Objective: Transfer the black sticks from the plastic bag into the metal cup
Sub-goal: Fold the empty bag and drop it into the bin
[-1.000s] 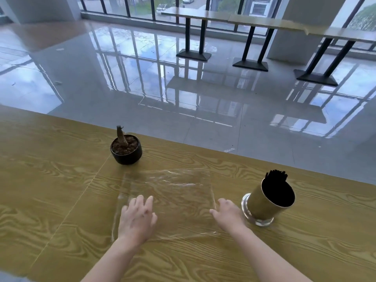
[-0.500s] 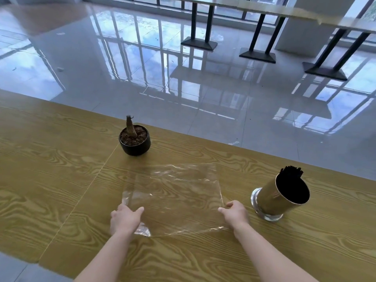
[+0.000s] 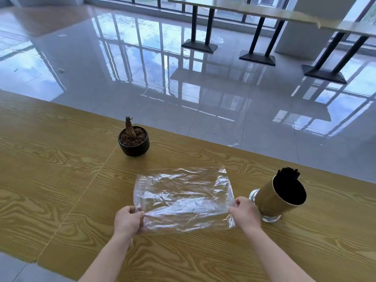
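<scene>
My left hand point(image 3: 128, 220) and right hand point(image 3: 245, 214) each pinch a near corner of the clear, crinkled plastic bag point(image 3: 183, 198), which looks empty and carries no print I can read. At three o'clock from the bag, the brass-toned metal cup point(image 3: 270, 200) stands on the wood-grain tabletop point(image 3: 50, 169), the black sticks point(image 3: 289, 175) bunched inside; a small potted stump point(image 3: 133, 140) sits at eleven o'clock.

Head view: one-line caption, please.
Both hands, left and right, hold the empty plastic bag; black sticks fill the metal cup.

My left hand point(image 3: 128, 220) is curled, fingers pinched shut near the table's front edge, forearm reaching forward. My right hand point(image 3: 245, 214) mirrors it, thumb and fingertips pressed together, knuckles up, both arms bare.
</scene>
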Demonstrator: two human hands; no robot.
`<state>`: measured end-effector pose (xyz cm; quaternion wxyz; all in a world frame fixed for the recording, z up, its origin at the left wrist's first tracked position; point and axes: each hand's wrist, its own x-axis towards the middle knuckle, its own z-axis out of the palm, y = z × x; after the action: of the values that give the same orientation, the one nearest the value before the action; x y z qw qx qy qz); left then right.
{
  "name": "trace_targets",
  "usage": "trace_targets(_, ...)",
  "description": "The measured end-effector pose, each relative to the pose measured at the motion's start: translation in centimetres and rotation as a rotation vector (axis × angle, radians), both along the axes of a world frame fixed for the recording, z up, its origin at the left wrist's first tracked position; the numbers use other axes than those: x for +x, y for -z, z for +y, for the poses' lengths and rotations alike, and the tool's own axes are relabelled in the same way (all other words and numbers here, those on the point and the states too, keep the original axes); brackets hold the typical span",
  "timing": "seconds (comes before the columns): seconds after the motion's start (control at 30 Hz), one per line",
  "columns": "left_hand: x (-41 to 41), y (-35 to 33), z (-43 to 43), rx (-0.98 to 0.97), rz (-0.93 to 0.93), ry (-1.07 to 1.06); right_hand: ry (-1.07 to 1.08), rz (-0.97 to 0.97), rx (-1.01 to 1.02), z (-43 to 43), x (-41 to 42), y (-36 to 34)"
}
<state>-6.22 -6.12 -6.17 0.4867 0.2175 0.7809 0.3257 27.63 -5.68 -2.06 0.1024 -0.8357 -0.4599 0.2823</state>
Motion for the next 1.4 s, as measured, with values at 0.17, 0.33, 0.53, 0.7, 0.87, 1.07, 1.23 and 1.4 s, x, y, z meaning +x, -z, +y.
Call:
trace_targets(0.17,0.2,-1.1,-0.1,0.03,-0.01,-0.033,-0.047,-0.048,0.122,-0.1,0.0,-0.6)
trace_targets(0.33,0.4,-1.3,-0.6,0.015,-0.065,-0.008,-0.07,-0.04,0.133,-0.6,-0.3,-1.2)
trace_targets(0.53,0.8,-1.5,-1.4,0.111,0.052,0.046,-0.048,-0.024,0.239,-1.0,-0.8,-1.9)
trace_targets(0.7,1.8,-3.1,-1.9,0.168,0.071,0.154,-0.082,-0.062,0.302,-1.7,-1.4,-2.9)
trace_targets(0.87,3.0,-3.9,-1.9,0.188,0.037,0.153,-0.186,-0.095,0.444,-1.3,-3.2,-4.4)
trace_targets(1.07,5.5,-4.1,-2.6,0.177,0.024,0.135,-0.301,-0.017,0.49,-1.9,-6.5,-4.4)
trace_targets(1.23,5.7,-4.1,-3.3,0.152,-0.047,0.108,-0.444,0.034,0.463,-2.8,-9.1,-3.5)
trace_targets(1.4,6.1,-4.2,-3.4,0.144,-0.174,0.103,-0.595,0.066,0.446,-3.0,-11.8,-2.2)
